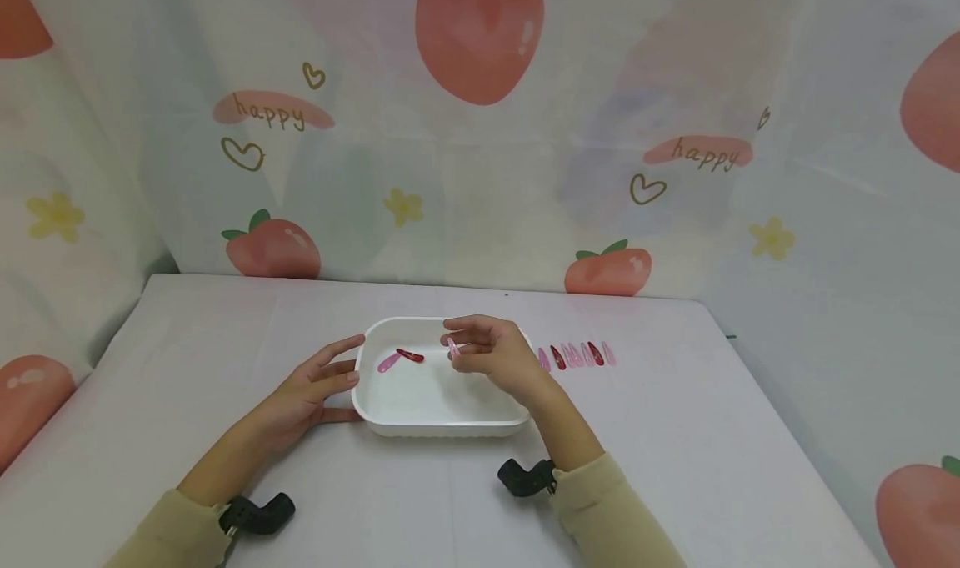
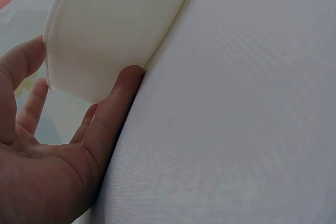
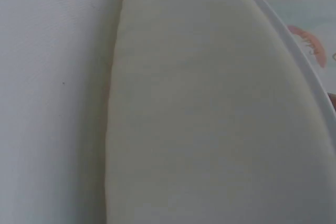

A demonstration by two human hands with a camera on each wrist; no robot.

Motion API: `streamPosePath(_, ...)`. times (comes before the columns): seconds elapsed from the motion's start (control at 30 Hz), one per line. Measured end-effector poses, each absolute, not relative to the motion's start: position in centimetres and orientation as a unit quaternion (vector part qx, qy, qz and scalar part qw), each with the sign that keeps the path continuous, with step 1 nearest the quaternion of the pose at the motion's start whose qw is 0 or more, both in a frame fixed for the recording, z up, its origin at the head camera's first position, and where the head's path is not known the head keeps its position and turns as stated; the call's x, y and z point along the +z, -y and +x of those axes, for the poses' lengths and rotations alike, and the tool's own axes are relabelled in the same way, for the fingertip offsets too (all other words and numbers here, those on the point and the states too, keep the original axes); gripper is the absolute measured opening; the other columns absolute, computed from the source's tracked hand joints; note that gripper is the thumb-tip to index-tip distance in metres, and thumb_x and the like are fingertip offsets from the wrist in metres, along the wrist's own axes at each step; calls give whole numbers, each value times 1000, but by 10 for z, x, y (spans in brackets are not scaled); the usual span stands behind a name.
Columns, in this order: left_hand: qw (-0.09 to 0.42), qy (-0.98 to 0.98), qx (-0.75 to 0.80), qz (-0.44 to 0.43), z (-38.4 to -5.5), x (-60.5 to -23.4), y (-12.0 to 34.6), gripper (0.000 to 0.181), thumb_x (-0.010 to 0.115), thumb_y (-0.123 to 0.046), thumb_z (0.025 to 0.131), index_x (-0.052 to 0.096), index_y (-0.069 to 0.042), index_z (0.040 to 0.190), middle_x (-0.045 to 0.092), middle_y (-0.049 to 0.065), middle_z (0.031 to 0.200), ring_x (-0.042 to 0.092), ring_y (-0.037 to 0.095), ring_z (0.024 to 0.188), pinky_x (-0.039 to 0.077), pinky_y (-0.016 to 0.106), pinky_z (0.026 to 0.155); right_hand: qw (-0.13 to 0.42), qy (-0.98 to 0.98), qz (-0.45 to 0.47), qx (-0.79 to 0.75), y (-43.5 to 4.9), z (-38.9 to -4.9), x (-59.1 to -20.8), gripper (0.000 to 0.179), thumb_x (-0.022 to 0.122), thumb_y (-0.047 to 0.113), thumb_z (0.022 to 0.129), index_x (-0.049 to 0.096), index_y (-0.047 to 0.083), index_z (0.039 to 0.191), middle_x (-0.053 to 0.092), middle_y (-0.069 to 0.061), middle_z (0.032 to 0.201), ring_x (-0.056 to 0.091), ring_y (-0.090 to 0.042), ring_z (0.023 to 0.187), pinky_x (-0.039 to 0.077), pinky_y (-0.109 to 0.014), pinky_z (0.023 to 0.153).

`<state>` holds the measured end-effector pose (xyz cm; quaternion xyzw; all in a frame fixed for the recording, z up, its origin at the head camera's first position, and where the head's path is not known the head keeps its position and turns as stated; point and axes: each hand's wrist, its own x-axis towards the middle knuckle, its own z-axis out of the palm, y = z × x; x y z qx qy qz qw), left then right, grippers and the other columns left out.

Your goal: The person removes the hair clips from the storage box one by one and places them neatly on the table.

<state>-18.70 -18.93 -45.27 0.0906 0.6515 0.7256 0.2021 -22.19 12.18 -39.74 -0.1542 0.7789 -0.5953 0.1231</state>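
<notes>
A white plastic tray (image 1: 450, 429) stands on the table, and its outer wall fills much of both wrist views. My left hand (image 1: 300, 397) rests against the tray's left side, its fingers extended and touching the wall and rim (image 2: 51, 35). Over the tray's right half, my right hand (image 1: 498, 355) pinches a small pink hair clip (image 1: 453, 349) between thumb and fingers. Inside the tray lie a pink hair clip (image 1: 388, 363) and a dark red hair clip (image 1: 410, 355), close together. In the right wrist view the pinched clip is out of sight.
To the right of the tray, several pink and red hair clips (image 1: 596, 353) lie in a row, the nearest partly behind my right hand. A white cloth (image 1: 712, 451) covers the table. Behind it hangs a curtain (image 1: 480, 184) printed with fruit.
</notes>
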Motion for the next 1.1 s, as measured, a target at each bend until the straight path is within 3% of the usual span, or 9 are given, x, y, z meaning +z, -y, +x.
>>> streamPosePath(0.3,200,-655,724,87,-186,-453,190,64,60,-18,101,29,-21,156,30,23,157,53,31,128,55,53,92,117,-752,-161,-629,-135,-220,-383,48,74,-1,86,62,8,131,69,-18,120,66,-36,108,59,-33,88)
streamPosePath(0.6,202,-651,726,90,-187,-453,188,64,60,-17,101,29,-21,156,30,23,157,53,31,127,55,54,92,85,-738,-145,-653,-154,-219,-371,44,73,-4,86,63,6,127,67,-23,117,68,-21,95,59,-32,87)
streamPosePath(0.8,203,-647,730,88,-188,-454,188,64,60,-16,101,29,-21,156,30,23,157,53,29,127,55,55,92,65,-715,-136,-683,-167,-221,-367,42,70,-5,88,61,-1,128,69,-17,111,68,-23,96,59,-35,87)
streamPosePath(1.1,199,-653,726,87,-187,-453,188,64,60,-16,101,29,-22,156,29,23,157,51,28,128,55,55,92,20,-719,-117,-684,-187,-223,-361,41,71,-2,89,60,-2,128,64,-26,119,70,-18,94,60,-38,85)
